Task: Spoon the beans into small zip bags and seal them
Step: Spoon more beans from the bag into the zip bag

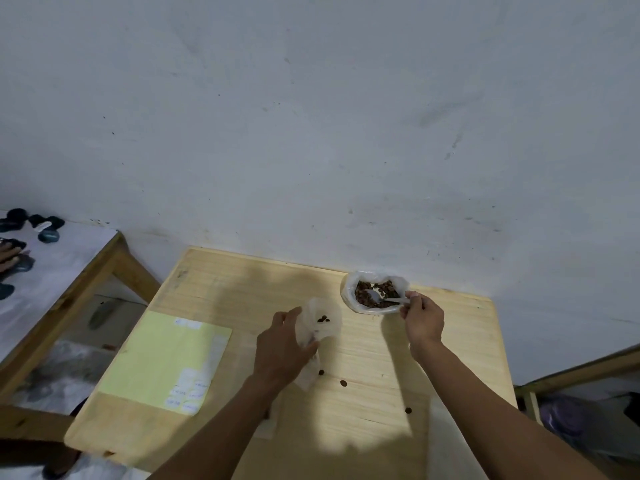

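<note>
While my left hand grips a small zip bag open, my right hand pinches a plastic spoon among beans; strays dot the wooden table.

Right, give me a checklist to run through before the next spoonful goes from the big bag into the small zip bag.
1. Small zip bag held open by left hand: ok, its grip is on the bag.
2. Right hand grips the white spoon: ok.
3. Spoon bowl is in the beans: ok.
4. Spoon loaded: cannot tell.
5. Big bag open: ok.
6. No spills: not ok, loose beans lie on the table.
</note>
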